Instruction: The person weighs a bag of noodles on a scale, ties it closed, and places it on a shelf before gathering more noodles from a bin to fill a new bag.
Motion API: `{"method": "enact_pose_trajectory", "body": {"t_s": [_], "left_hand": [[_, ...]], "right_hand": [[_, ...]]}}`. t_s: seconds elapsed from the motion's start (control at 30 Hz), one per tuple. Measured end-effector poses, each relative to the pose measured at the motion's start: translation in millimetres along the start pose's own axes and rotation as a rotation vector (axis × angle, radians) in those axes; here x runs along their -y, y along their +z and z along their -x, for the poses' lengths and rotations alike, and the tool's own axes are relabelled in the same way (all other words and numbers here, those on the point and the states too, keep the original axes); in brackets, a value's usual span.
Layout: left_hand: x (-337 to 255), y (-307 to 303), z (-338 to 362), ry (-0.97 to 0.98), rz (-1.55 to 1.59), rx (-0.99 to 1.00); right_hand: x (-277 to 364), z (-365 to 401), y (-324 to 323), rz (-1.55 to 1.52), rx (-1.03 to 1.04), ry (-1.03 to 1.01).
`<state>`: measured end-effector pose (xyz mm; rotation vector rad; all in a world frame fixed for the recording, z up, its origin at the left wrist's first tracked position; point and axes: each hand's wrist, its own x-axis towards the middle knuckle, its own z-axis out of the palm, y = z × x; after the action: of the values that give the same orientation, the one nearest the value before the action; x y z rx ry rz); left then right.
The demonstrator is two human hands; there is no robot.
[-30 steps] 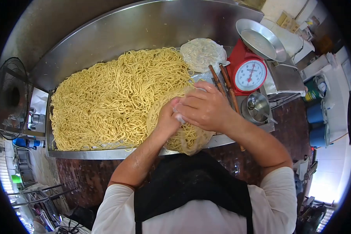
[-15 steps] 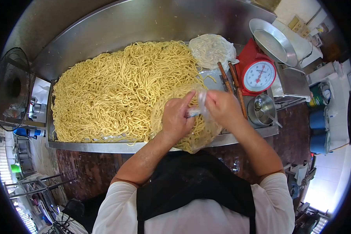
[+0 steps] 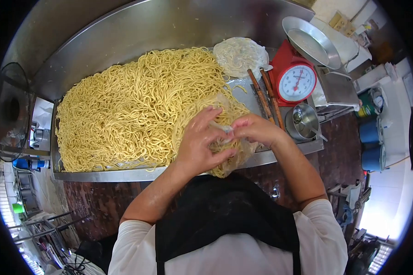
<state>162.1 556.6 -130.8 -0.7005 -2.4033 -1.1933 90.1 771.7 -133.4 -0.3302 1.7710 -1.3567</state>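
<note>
A clear plastic bag [image 3: 241, 155] full of yellow noodles lies at the front right of the metal tray, its gathered neck up between my hands. My right hand [image 3: 257, 131] pinches the twisted neck of the bag between thumb and fingers. Beside it my left hand [image 3: 201, 141] has its fingers spread around the left of the neck, thumb apart and palm over the bag. A wide heap of loose yellow noodles [image 3: 124, 110] spreads over the tray to the left and behind the bag.
Behind the bag sits another plastic bag [image 3: 242, 57]. To the right are two brown wooden sticks [image 3: 261, 98], a red dial scale [image 3: 296, 83] with a metal pan [image 3: 312, 42], and a metal bowl [image 3: 309, 127] with a ladle. A steel rim [image 3: 105, 176] edges the tray's front.
My left hand has opened from a closed grip near the bag's neck, its fingers now spread. My right hand has come down and slightly left, still holding the neck. The view has shifted slightly.
</note>
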Motion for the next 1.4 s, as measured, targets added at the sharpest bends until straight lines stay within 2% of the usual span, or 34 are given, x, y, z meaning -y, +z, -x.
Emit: {"method": "enact_pose_trajectory", "body": {"t_s": [0.07, 0.13, 0.2, 0.23, 0.27, 0.3, 0.33, 0.37, 0.4, 0.47, 0.53, 0.6, 0.7, 0.93, 1.03, 1.1, 1.13, 1.2, 1.27, 1.33, 1.37, 1.4], "left_hand": [[3.9, 4.7, 4.9, -0.005, -0.072, 0.041], [6.9, 10.2, 8.5, -0.012, -0.156, 0.062], [4.7, 17.5, 11.7, -0.051, 0.047, 0.080], [1.4, 13.5, 13.9, -0.051, 0.050, 0.079], [-3.5, 4.8, 16.8, -0.063, 0.230, 0.119], [-7.1, -3.0, 22.6, -0.076, 0.411, 0.160], [-7.5, -10.9, 31.6, -0.078, 0.416, 0.165], [-6.0, -20.8, 41.0, -0.172, 0.404, 0.213], [-4.2, -29.2, 49.6, -0.265, 0.391, 0.261], [0.1, -38.7, 70.5, -0.295, 0.379, 0.272], [1.8, -42.0, 84.7, -0.337, 0.369, 0.279], [1.3, -43.1, 93.7, -0.275, 0.318, 0.243], [-1.1, -46.4, 99.5, -0.299, 0.342, 0.263], [0.8, -51.7, 90.7, -0.353, 0.419, 0.360], [1.1, -49.2, 79.2, -0.332, 0.403, 0.315], [7.8, -44.9, 68.4, -0.455, 0.561, 0.269], [11.2, -41.8, 66.7, -0.448, 0.560, 0.274], [23.7, -33.5, 66.6, -0.522, 0.646, 0.138], [31.5, -27.4, 62.6, -0.463, 0.592, 0.165], [36.4, -15.5, 52.7, -0.219, 0.118, 0.059], [36.6, -10.7, 45.6, -0.160, -0.126, 0.131], [37.1, -3.5, 40.2, -0.155, -0.128, 0.134]], "right_hand": [[-3.3, -1.5, -3.5, -0.130, -0.007, 0.070], [-1.9, -3.1, -2.9, -0.119, -0.012, 0.054], [-0.1, -8.3, -0.9, -0.111, -0.020, 0.037], [1.0, -14.2, 0.1, 0.029, -0.233, -0.108], [0.5, -19.7, -1.2, 0.169, -0.446, -0.253], [-3.6, -28.4, -8.0, 0.167, -0.450, -0.248], [-10.3, -41.6, -18.3, 0.283, -0.623, -0.237], [-15.7, -52.2, -26.1, 0.401, -0.796, -0.226], [-23.2, -59.3, -30.6, 0.399, -0.801, -0.223], [-38.4, -72.4, -34.4, 0.506, -0.875, -0.040], [-55.6, -86.3, -36.4, 0.531, -0.886, -0.013], [-73.4, -101.2, -41.0, 0.559, -0.892, 0.012], [-96.6, -119.8, -53.6, 0.557, -0.941, 0.006], [-112.1, -121.9, -52.0, 0.591, -0.953, 0.015], [-106.6, -117.1, -47.6, 0.626, -0.935, 0.051], [-100.5, -112.3, -45.5, 0.641, -0.933, 0.076], [-97.3, -110.7, -45.0, 0.674, -0.882, 0.138], [-91.6, -107.6, -45.0, 0.706, -0.837, 0.200], [-86.7, -103.9, -42.6, 0.695, -0.804, 0.226], [-86.1, -101.9, -41.8, 0.684, -0.802, 0.224], [-85.8, -101.7, -41.1, 0.674, -0.802, 0.221], [-84.4, -102.0, -41.4, 0.670, -0.806, 0.220]]}}
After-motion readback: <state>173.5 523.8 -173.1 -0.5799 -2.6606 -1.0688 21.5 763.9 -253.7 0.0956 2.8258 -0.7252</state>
